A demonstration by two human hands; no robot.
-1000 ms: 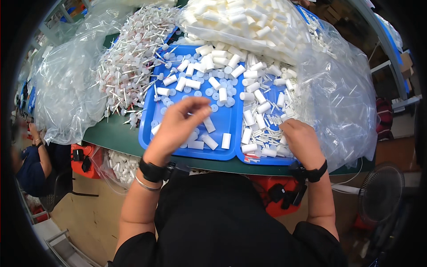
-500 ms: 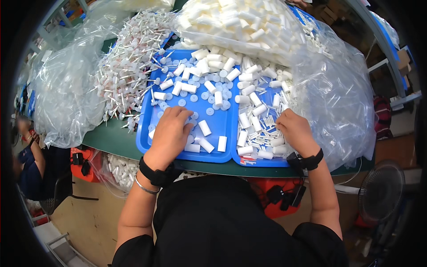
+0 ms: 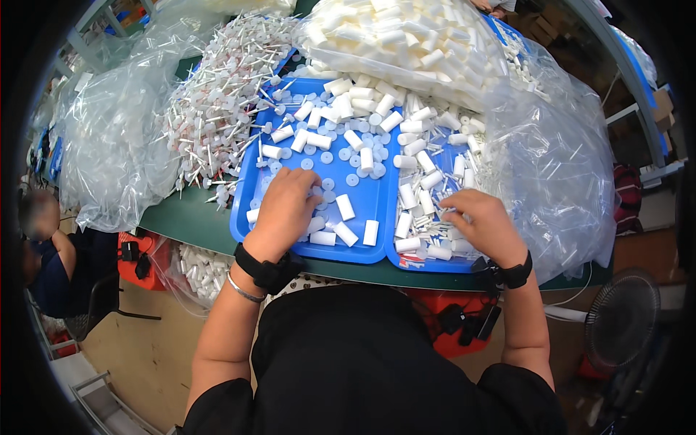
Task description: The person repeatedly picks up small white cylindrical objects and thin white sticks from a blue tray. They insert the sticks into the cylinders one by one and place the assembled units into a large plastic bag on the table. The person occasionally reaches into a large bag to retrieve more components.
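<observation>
My left hand [image 3: 287, 206] is over the left blue tray [image 3: 362, 253], its fingers curled down among translucent round washers [image 3: 326, 157]. One washer shows beside the fingertips; whether they grip it is hidden. White cylinders [image 3: 344, 207] lie scattered around that hand. Above the right blue tray [image 3: 435, 266], my right hand [image 3: 484, 223] has its thumb and forefinger apart, with nothing plainly between them. Beneath it are thin white rods [image 3: 439, 230], mixed with more white cylinders [image 3: 408, 196].
A heap of thin white pins with round discs [image 3: 217, 94] rises at the left. Behind the trays sits a big clear bag of white cylinders [image 3: 406, 43]. Crumpled plastic bags [image 3: 116, 145] flank both sides of the green table [image 3: 181, 221]. A fan [image 3: 622, 319] stands at right.
My right hand has parted its thumb and forefinger, which were pinched together over the rods. My left hand stays among the washers with little change. The whole view has shifted slightly.
</observation>
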